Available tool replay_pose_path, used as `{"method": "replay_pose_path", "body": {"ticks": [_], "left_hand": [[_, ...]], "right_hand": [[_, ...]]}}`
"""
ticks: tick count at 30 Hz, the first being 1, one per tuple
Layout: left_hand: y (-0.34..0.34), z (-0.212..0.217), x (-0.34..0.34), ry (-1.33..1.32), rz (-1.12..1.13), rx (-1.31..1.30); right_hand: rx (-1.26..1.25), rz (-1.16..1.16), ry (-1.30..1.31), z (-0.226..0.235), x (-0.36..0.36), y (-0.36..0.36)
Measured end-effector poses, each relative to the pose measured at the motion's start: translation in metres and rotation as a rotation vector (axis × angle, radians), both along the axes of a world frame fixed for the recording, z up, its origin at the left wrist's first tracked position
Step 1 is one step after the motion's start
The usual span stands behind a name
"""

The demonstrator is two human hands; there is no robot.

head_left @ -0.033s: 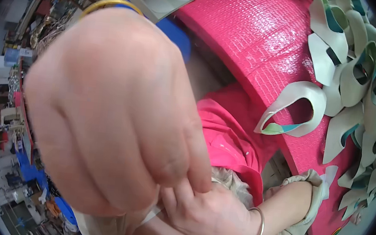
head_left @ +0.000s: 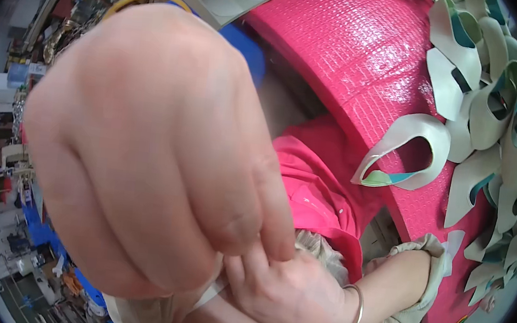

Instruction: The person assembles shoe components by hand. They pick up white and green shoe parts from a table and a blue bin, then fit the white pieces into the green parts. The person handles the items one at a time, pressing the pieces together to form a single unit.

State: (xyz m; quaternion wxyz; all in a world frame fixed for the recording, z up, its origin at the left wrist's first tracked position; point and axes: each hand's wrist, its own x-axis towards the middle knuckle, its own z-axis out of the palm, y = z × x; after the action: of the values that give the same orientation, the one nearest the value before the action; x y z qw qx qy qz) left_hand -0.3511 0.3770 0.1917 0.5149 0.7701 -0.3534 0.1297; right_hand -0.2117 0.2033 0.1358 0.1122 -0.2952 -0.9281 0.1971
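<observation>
Left grip (head_left: 146, 150) clenching close under camera, contents hidden; right grip (head_left: 283, 290) pinching pale strip (head_left: 210, 292) directly beneath it, nearer of two

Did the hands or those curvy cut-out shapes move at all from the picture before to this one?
Nothing has visibly changed. The left hand fills the view close to the camera, the right hand touches it from below, and the pale cut-out pieces lie as before on the pink sheet.

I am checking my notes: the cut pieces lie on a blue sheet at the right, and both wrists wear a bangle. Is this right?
Not quite. The head view shows the sheet is pink, not blue. The cut pieces do lie on it at the right, and the left hand and right hand each have a bangle.
</observation>
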Motion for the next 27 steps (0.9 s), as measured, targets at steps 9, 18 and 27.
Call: {"method": "replay_pose_path", "body": {"ticks": [9, 18, 27], "left_hand": [[-0.007, -0.003, -0.008, -0.12, 0.273, 0.142], [0.005, -0.006, -0.007, -0.087, 0.475, 0.103], [0.007, -0.041, -0.004, 0.31, 1.066, -0.196]], "right_hand": [[-0.115, -0.244, 0.112, -0.006, -0.013, 0.025], [-0.731, 0.429, 0.236, -0.017, -0.003, 0.022], [-0.563, 0.786, -0.068, -0.017, -0.013, 0.013]]}}
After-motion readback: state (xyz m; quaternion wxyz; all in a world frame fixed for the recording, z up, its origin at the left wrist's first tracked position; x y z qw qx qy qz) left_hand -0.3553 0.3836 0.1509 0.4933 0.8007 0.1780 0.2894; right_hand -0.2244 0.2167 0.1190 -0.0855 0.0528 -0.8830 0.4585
